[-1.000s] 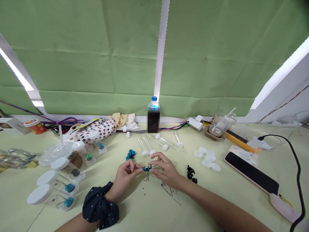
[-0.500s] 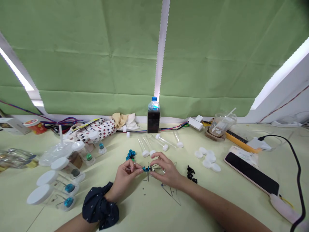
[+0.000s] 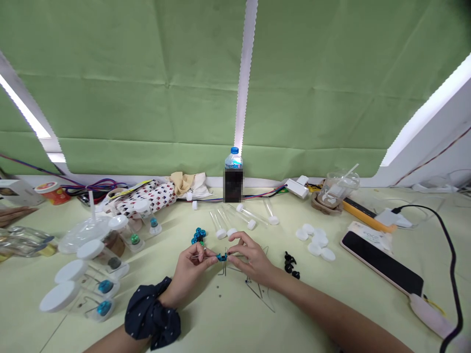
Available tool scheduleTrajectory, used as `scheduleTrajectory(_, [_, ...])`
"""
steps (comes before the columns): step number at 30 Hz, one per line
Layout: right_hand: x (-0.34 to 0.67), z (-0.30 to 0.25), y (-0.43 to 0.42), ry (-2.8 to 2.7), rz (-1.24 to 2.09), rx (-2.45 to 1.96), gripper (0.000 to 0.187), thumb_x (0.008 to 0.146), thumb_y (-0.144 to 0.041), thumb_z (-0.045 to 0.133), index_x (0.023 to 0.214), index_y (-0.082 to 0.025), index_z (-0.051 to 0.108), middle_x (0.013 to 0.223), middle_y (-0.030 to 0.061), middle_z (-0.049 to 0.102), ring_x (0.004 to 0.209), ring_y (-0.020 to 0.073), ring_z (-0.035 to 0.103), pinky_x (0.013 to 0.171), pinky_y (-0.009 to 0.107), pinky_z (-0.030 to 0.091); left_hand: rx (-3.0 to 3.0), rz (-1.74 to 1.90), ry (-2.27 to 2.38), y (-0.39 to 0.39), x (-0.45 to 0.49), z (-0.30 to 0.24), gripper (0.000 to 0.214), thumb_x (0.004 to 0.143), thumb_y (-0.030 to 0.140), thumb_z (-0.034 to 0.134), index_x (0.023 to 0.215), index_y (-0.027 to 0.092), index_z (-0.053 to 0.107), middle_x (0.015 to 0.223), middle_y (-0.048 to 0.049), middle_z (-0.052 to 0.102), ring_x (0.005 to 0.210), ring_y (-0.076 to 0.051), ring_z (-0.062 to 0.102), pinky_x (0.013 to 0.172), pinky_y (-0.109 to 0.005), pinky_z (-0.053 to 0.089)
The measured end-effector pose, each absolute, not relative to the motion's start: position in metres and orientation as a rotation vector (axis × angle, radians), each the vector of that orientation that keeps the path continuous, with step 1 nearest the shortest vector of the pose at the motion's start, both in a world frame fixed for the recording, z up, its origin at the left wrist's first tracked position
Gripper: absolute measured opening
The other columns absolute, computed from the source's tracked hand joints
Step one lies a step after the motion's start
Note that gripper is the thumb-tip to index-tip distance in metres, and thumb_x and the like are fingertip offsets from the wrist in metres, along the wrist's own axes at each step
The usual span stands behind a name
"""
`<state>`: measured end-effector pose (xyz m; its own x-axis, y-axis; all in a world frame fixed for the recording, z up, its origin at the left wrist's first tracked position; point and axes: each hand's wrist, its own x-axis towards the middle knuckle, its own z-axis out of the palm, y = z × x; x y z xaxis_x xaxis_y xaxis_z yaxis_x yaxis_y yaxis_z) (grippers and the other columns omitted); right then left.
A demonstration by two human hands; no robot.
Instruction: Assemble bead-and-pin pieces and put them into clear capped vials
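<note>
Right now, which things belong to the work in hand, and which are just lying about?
Likely the work's:
blue part, in the left hand
blue pieces
black pieces
jars, some with blue pieces inside

Probably just lying about:
phone
bottle
drink cup
red tub

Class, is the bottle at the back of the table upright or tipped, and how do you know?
Upright: the bottle stands with its blue cap at the very top.

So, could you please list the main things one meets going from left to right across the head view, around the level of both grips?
White-lidded clear containers, left grip, small blue part, right grip, small black pieces, smartphone, black cable.
</note>
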<state>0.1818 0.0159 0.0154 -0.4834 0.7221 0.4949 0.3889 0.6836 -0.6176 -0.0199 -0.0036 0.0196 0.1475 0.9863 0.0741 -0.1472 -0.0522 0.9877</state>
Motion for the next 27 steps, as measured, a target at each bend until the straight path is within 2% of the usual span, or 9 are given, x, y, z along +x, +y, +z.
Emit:
scheduleTrajectory(6, [0.1851, 0.0214, 0.0147, -2.113, 0.534, -0.806, 0.032, 0.075, -0.032, 0.065, 0.105, -0.021, 0.057, 0.111, 0.0089, 0.048, 0.099, 0.0196, 0.051, 0.081, 0.031, 0.045, 1.216, 1.214, 0.968, -0.0037, -0.0212, 0.0182, 0.034, 0.071, 0.018, 0.068, 0.060, 0.019, 0.036, 0.071, -0.0007, 0.062, 0.069, -0.014, 0.056, 0.066, -0.028, 0.042])
scheduleTrajectory(11, [0.1858, 0.0209, 0.0147, -2.119, 0.524, -0.789, 0.023, 0.076, -0.027, 0.064, 0.097, -0.022, 0.059, 0.112, 0.0081, 0.047, 0.094, 0.0178, 0.053, 0.079, 0.030, 0.046, 1.216, 1.210, 0.958, -0.0041, -0.0210, 0.0190, 0.034, 0.071, 0.018, 0.068, 0.060, 0.019, 0.036, 0.071, 0.0001, 0.062, 0.069, -0.014, 0.056, 0.067, -0.028, 0.042])
scheduleTrajectory(22, [0.1854, 0.0156, 0.0149, -2.130, 0.482, -0.808, 0.016, 0.084, -0.030, 0.055, 0.095, -0.021, 0.062, 0.112, 0.0091, 0.049, 0.078, 0.0148, 0.052, 0.073, 0.031, 0.047, 1.267, 1.227, 0.992, -0.0043, -0.0201, 0.0198, 0.034, 0.070, 0.018, 0.069, 0.059, 0.019, 0.037, 0.072, -0.0010, 0.064, 0.069, -0.015, 0.057, 0.066, -0.029, 0.044])
scheduleTrajectory(27, [0.1855, 0.0171, 0.0139, -2.139, 0.495, -0.815, 0.017, 0.084, -0.030, 0.054, 0.096, -0.021, 0.062, 0.111, 0.0084, 0.049, 0.081, 0.0151, 0.053, 0.075, 0.031, 0.047, 1.307, 1.228, 1.027, -0.0058, -0.0210, 0.0188, 0.034, 0.070, 0.020, 0.070, 0.060, 0.020, 0.037, 0.075, -0.0027, 0.065, 0.072, -0.016, 0.059, 0.069, -0.031, 0.046])
